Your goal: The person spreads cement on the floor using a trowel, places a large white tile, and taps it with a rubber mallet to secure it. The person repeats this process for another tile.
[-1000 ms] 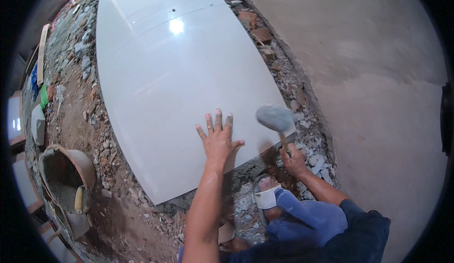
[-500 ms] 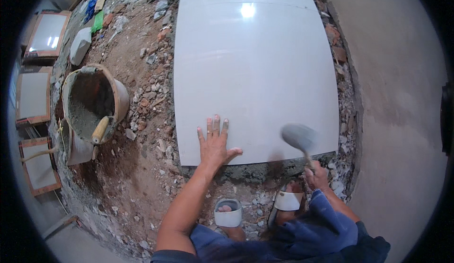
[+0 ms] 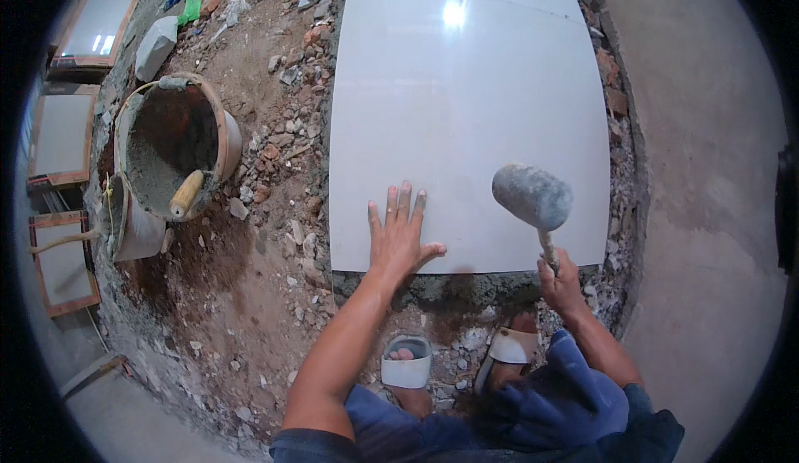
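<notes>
Flat on the near part of a large glossy white tile point(image 3: 466, 121) lies my left hand point(image 3: 399, 234), fingers spread and holding nothing. My right hand point(image 3: 561, 283) is wrapped round the handle of a rubber mallet point(image 3: 533, 196). The mallet's thick grey head appears raised over the tile's near right corner. Wet grey mortar point(image 3: 454, 291) shows along the tile's near edge, just in front of my feet. How the underside of the tile sits on its bed is hidden.
On the left, a mortar-smeared bucket point(image 3: 230, 151) holds a wooden-handled tool point(image 3: 186, 195), its blade hidden. Rubble and broken bricks point(image 3: 275, 155) border the tile. Boxed panels point(image 3: 62, 136) stand at far left; smooth concrete point(image 3: 699, 171) lies right.
The mallet has risen, its head now sharper and shown more end-on. My left hand stays flat on the tile. The whole view has shifted slightly.
</notes>
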The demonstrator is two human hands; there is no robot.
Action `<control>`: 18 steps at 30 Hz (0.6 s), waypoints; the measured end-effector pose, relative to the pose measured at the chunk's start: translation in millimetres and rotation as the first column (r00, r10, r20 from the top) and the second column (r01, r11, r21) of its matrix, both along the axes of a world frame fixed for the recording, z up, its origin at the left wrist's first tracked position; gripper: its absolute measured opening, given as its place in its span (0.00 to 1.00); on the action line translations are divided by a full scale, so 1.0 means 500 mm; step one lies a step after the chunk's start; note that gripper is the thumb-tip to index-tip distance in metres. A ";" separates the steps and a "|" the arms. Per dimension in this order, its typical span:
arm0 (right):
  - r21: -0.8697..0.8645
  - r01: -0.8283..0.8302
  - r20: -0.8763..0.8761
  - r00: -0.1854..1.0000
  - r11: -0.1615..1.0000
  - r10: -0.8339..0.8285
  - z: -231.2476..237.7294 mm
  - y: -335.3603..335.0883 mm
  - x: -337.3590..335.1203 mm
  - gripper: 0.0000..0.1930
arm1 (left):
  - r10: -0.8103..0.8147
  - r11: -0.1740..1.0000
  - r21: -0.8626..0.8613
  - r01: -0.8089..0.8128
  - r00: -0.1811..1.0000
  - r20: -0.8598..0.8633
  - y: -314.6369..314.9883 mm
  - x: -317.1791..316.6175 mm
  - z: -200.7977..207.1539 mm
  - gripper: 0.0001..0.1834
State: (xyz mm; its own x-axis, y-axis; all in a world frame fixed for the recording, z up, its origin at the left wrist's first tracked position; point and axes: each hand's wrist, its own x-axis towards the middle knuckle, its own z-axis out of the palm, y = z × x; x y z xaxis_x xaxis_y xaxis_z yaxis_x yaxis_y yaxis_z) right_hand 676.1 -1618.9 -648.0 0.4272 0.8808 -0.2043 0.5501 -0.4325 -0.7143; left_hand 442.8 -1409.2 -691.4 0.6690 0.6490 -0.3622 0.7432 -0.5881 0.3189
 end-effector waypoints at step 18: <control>0.040 -0.058 0.091 0.994 0.998 0.055 0.004 -0.020 -0.031 0.11 | 0.193 0.980 0.057 -0.190 0.980 -0.044 -0.022 -0.016 -0.015 0.68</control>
